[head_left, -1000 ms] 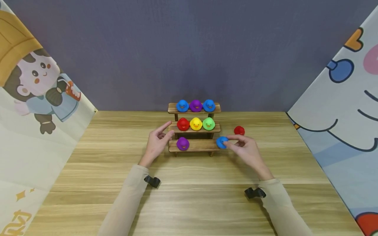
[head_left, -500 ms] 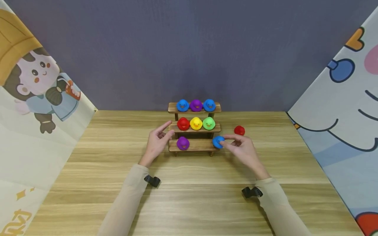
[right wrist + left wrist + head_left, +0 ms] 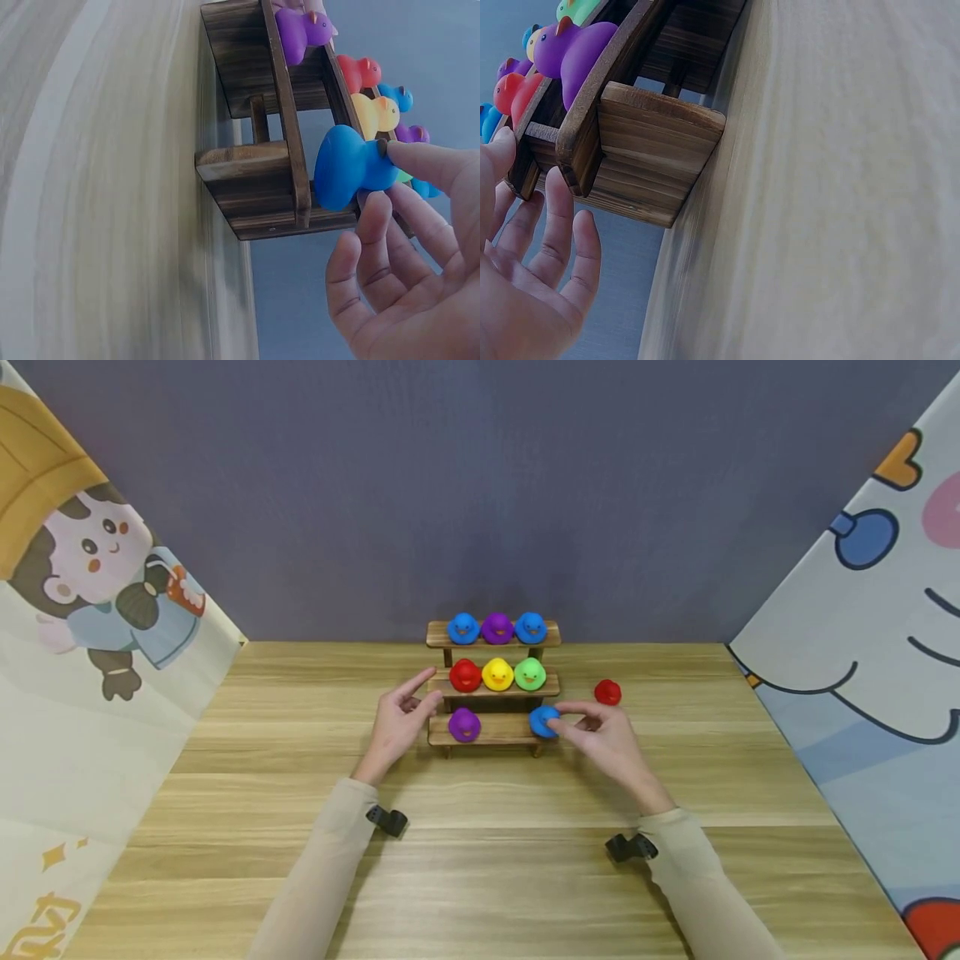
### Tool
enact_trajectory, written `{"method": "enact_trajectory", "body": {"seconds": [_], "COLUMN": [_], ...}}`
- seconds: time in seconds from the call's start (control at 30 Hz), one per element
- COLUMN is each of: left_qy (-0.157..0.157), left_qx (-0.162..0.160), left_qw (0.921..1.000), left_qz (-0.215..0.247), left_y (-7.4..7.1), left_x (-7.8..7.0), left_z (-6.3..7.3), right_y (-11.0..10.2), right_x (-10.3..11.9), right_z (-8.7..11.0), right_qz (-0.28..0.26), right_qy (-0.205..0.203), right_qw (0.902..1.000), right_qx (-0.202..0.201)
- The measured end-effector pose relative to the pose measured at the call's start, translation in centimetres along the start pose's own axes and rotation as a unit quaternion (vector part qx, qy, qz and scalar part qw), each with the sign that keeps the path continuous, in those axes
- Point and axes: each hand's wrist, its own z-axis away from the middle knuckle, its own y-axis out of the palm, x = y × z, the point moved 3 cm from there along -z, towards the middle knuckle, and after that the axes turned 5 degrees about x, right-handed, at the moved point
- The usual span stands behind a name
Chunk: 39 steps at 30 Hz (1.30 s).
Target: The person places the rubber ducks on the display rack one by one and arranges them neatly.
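My right hand [image 3: 603, 739] pinches a blue rubber duck [image 3: 543, 722] by its head at the right end of the lowest shelf of a three-tier wooden stand [image 3: 504, 728]. In the right wrist view the blue duck [image 3: 346, 169] is close against that shelf's front; whether it touches the board I cannot tell. A purple duck [image 3: 465, 725] sits on the same shelf's left end. Beside the stand's left side, my left hand [image 3: 397, 722] has its fingers spread and holds nothing; in the left wrist view its fingertips [image 3: 557, 184] are near the shelf ends.
The middle shelf bears a red duck [image 3: 466, 676], a yellow duck [image 3: 498, 675] and a green duck [image 3: 530, 675]. Two blue ducks flank a purple duck [image 3: 498, 629] on top. Another red duck [image 3: 608, 692] lies on the wooden table [image 3: 480, 860], right of the stand. A dark wall [image 3: 480, 485] rises behind.
My right hand has moved left with the blue duck, from beyond the lowest shelf's right end to over that end. The left hand and the other ducks have stayed in place.
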Motion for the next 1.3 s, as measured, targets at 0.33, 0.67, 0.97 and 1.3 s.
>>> {"method": "enact_trajectory", "body": {"seconds": [0.33,0.67,0.97,1.3], "left_qy": [-0.002,0.003,0.004,0.003], "left_qx": [0.000,0.001,0.005,0.003], "left_qw": [1.0000,1.0000,1.0000,1.0000], "left_qz": [-0.006,-0.007,-0.006,-0.009], "left_y": [0.0,-0.1,-0.1,-0.1], "left_x": [0.0,-0.2,-0.2,-0.1], "left_z": [0.1,0.1,0.1,0.1], "right_y": [0.6,1.4,2.2,3.1], "right_x": [0.6,1.2,1.7,2.1], "right_z": [0.0,-0.1,-0.1,-0.3], "right_qz": [-0.018,-0.022,-0.018,-0.027], "right_qy": [-0.013,-0.011,-0.022,-0.023], "right_qw": [0.9998,0.9997,0.9996,0.9992], "right_qx": [0.000,0.008,0.005,0.019]}}
